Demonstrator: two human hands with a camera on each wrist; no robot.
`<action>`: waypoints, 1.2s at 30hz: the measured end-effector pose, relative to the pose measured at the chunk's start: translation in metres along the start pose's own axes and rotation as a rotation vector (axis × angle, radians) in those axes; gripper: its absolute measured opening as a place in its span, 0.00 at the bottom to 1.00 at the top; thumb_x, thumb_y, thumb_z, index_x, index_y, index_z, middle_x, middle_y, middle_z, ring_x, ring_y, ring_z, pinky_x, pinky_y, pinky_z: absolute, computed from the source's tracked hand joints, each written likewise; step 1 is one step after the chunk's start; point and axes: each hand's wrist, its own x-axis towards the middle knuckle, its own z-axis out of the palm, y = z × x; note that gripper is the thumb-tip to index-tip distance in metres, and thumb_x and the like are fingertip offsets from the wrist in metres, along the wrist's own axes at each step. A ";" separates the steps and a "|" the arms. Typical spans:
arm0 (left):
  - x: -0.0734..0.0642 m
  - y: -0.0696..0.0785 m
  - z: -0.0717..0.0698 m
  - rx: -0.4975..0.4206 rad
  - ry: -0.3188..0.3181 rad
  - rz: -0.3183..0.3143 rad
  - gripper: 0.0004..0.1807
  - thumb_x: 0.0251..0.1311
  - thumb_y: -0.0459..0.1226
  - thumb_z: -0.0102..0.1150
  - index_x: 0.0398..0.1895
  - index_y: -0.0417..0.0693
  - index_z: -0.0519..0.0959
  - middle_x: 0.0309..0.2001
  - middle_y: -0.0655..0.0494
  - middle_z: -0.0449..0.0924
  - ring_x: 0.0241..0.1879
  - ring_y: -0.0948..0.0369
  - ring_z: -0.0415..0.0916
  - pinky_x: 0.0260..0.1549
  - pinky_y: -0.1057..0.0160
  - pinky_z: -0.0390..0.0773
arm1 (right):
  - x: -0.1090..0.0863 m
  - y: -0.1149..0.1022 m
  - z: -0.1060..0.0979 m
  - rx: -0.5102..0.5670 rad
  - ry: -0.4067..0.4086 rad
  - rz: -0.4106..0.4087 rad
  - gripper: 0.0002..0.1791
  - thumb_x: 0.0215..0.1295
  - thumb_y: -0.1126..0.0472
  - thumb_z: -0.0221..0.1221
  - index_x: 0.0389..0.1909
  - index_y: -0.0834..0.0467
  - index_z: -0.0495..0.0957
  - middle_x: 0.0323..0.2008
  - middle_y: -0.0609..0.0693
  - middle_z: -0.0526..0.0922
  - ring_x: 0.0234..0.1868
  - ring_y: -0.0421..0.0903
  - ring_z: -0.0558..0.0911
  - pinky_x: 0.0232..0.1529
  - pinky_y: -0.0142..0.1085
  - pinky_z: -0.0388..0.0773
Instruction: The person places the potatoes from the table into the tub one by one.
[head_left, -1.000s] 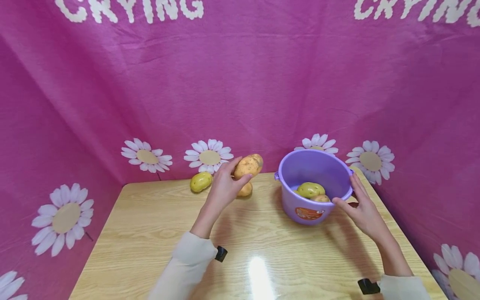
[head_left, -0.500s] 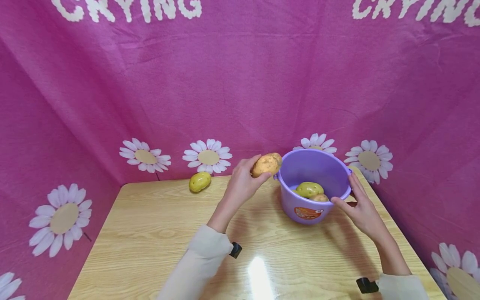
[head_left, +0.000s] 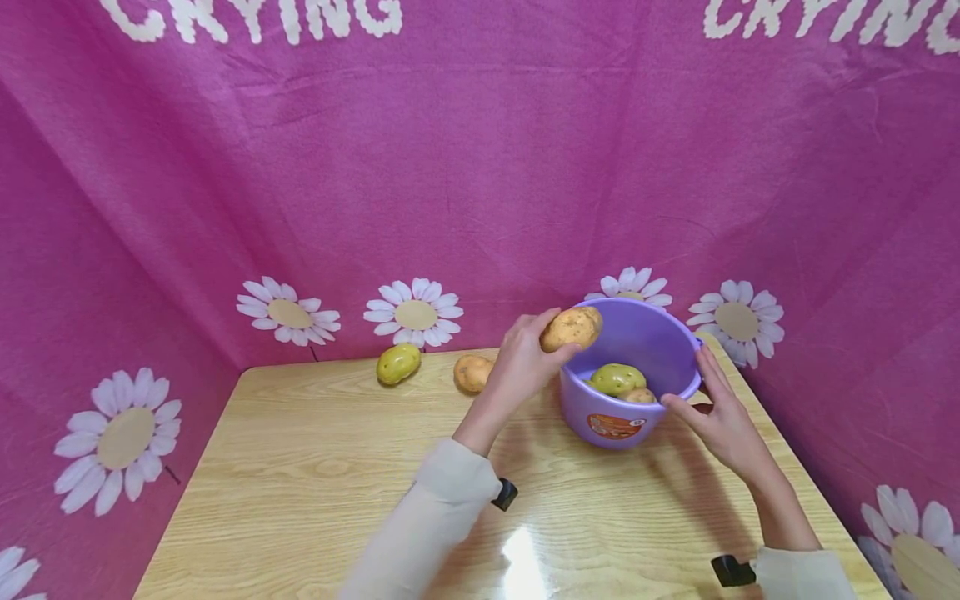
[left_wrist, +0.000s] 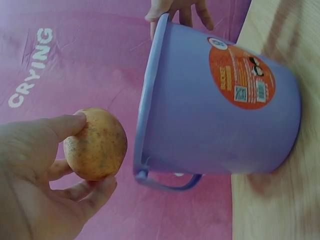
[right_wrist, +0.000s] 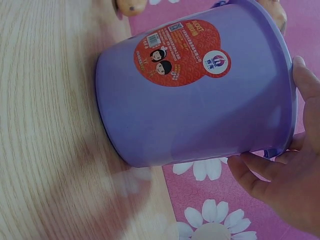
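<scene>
Here left hand (head_left: 517, 362) fingers curl round a potato (head_left: 572, 328); right hand (head_left: 720, 417) fingers, straight, touch the bucket (head_left: 637, 417).

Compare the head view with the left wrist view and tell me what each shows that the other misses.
Only the head view shows the potatoes inside the bucket, the green potato and brown potato on the table.

Only the left wrist view shows the bucket's handle.

Both show the left hand gripping a potato at the bucket's rim, its orange label, and the right hand at its far side.
</scene>
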 end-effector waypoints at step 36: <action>-0.004 -0.005 0.040 0.076 0.086 0.087 0.24 0.57 0.44 0.61 0.57 0.50 0.75 0.55 0.55 0.73 0.54 0.59 0.67 0.54 0.64 0.65 | -0.002 -0.022 -0.003 0.030 -0.012 -0.002 0.48 0.59 0.62 0.62 0.71 0.65 0.41 0.72 0.54 0.39 0.54 0.62 0.69 0.41 0.18 0.69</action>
